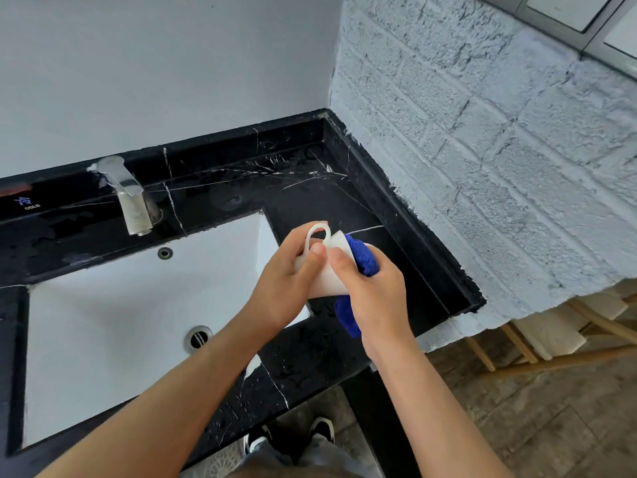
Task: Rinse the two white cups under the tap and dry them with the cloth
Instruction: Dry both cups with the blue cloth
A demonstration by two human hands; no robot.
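Over the counter's right end, beside the sink: one white cup [327,270] is held tilted in the air, its handle up and toward the tap [129,198].
Left hand [289,281]: fingers curled round the cup's handle side, thumb pressed on its wall.
Right hand [374,298]: curled round the blue cloth [362,258], holding it against the cup; a tail of cloth hangs below the palm.
Second cup: not in view; I cannot tell where it is.
Step, as I judge it: drying this cup.
Risk: a wet glazed cup could slip from the left hand's grip if the cloth rubs hard, and drop onto the black stone counter [303,188] and chip.
Risk: water beads lie on the counter, so a dried cup set there would get wet again.
Sink [103,305]: white basin, holding nothing I can see but its drain.
Cup's inside: hidden by the cloth.
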